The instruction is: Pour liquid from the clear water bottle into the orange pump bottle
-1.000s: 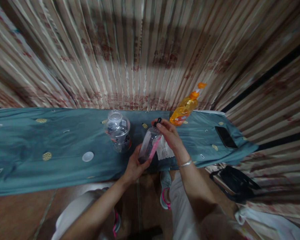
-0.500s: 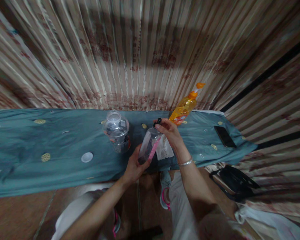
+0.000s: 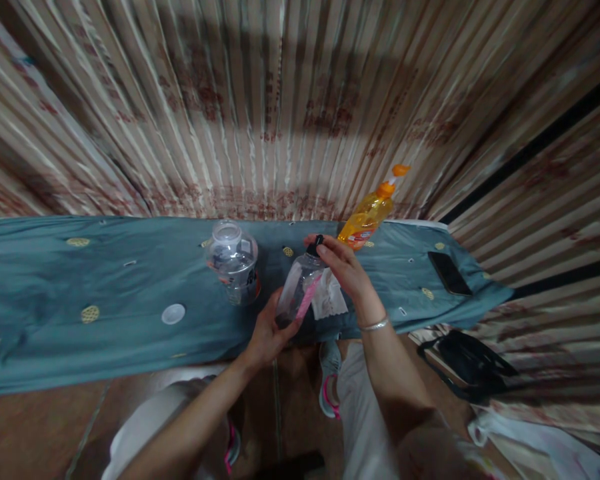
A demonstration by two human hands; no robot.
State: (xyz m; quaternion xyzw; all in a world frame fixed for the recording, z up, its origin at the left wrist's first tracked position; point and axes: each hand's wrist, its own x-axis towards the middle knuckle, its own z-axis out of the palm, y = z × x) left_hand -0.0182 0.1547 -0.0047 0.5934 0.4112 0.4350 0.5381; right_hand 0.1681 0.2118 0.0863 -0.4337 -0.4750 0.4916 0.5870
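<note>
Two hands share one small bottle [image 3: 299,293], tilted above the near edge of the blue cloth [image 3: 80,287]. Our left hand [image 3: 266,335] is curled round its base, and our right hand [image 3: 347,272] pinches its dark cap [image 3: 318,243] with the fingertips. In the dim blur we cannot make out its contents, and our right hand hides part of the white sheet [image 3: 333,301].

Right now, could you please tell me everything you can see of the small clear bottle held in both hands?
The small bottle looks like clear plastic, with a black cap and a pink strip along its side. It is tilted, top leaning away and right, above the near edge of the teal cloth. The left hand grips its base; the right hand pinches the cap. Its contents cannot be told.
</note>
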